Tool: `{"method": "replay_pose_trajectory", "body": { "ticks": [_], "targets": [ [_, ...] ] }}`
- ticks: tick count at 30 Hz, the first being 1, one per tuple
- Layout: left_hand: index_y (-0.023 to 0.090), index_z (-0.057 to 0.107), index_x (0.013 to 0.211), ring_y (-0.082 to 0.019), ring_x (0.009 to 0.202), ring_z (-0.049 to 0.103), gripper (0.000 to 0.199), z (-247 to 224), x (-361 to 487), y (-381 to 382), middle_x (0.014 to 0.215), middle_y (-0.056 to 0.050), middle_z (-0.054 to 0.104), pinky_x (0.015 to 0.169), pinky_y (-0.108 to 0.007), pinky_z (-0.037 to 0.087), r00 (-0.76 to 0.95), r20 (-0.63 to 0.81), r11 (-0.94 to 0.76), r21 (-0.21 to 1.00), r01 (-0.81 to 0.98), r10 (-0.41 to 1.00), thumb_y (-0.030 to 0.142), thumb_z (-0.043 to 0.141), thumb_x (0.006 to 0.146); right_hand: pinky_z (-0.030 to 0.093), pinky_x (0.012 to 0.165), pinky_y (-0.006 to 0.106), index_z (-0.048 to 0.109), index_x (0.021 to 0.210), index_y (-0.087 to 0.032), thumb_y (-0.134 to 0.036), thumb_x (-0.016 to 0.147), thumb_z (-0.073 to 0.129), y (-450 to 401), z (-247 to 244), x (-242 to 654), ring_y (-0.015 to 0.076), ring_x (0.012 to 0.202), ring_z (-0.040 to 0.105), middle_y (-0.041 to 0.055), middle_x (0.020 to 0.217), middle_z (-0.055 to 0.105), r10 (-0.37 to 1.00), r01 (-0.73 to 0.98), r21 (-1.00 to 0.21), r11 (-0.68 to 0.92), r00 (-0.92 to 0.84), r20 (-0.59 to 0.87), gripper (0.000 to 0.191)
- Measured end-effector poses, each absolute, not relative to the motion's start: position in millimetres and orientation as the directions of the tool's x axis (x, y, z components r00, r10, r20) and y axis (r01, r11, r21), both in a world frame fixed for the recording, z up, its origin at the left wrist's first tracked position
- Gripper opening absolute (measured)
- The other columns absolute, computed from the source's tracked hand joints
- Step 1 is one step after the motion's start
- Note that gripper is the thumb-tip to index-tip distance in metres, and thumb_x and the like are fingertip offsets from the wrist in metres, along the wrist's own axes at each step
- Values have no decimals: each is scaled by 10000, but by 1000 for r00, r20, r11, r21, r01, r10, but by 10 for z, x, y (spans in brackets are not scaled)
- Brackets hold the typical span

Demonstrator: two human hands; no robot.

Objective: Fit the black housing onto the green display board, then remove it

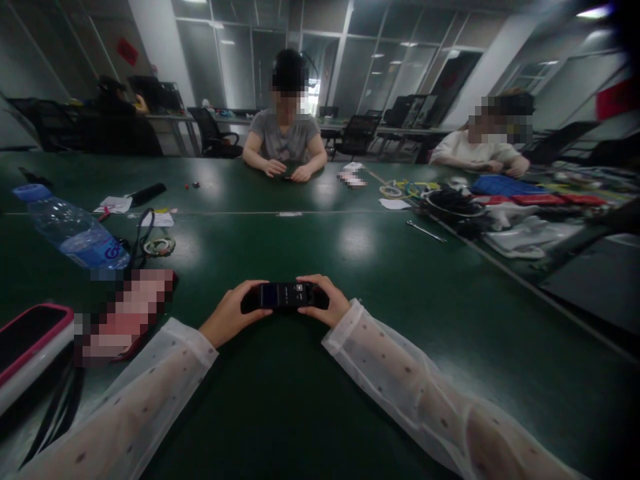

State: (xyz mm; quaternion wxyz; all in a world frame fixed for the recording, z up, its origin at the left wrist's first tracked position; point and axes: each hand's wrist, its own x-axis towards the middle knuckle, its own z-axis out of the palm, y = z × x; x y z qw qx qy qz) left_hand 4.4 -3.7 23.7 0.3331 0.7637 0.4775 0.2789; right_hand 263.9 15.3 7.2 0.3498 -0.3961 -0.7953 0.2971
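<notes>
A small black handheld device (286, 295) with a little screen at its left end and buttons toward its right lies sideways just over the green table (300, 413). My left hand (235, 310) grips its left end between thumb and fingers. At the opposite end, my right hand (325, 300) pinches it the same way. Both forearms wear sheer white dotted sleeves. Whether the device rests on the tabletop or is slightly raised, I cannot tell.
A water bottle (75, 227) leans at the left, above a blurred red-edged flat object (130, 317) and a pink-rimmed item (35, 340). A wrench (426, 231) lies right of centre, near piled cables (455, 203). Two people sit across the table; another person sits farther back.
</notes>
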Motion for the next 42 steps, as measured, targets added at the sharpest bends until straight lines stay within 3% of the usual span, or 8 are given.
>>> {"method": "replay_pose_trajectory", "body": {
  "ticks": [19, 26, 32, 37, 42],
  "targets": [
    [270, 380, 1322, -274, 1200, 490, 604, 138, 24, 0, 1324, -89, 503, 1001, -505, 368, 375, 142, -349, 743, 571, 916, 353, 638, 782, 462, 935, 448, 434, 1188, -253, -240, 724, 690, 192, -50, 2616, 219, 1064, 575, 60, 1122, 571, 884, 399, -818, 415, -388, 259, 531],
    [268, 383, 1316, -263, 1139, 534, 586, 102, 14, 7, 1264, -79, 544, 969, -481, 408, 359, 132, -330, 751, 572, 924, 371, 625, 792, 450, 948, 447, 427, 1186, -261, -271, 728, 686, 186, -88, 2621, 227, 1100, 559, 65, 1149, 569, 892, 361, -838, 410, -349, 286, 526],
    [267, 409, 1298, -257, 1092, 555, 531, 131, 16, 5, 1213, -68, 567, 902, -456, 455, 378, 152, -356, 749, 559, 913, 351, 604, 812, 478, 905, 419, 399, 1145, -230, -405, 760, 636, 209, -85, 2611, 230, 1054, 575, 98, 1112, 567, 926, 176, -910, 375, -117, 359, 485],
    [278, 404, 1302, -258, 1109, 543, 532, 144, 7, 3, 1234, -61, 555, 918, -470, 443, 384, 139, -349, 752, 559, 913, 348, 605, 814, 454, 917, 461, 386, 1090, -210, -480, 702, 663, 283, -100, 2639, 259, 1029, 569, 120, 1085, 558, 915, 165, -930, 328, 192, 356, 548],
    [276, 403, 1298, -263, 1113, 539, 524, 131, 0, 5, 1233, -65, 554, 911, -475, 446, 384, 126, -337, 762, 553, 915, 347, 603, 818, 464, 897, 463, 395, 1078, -210, -474, 691, 674, 296, -119, 2651, 259, 1004, 574, 113, 1066, 561, 907, 191, -926, 326, 212, 363, 545]
  ]
}}
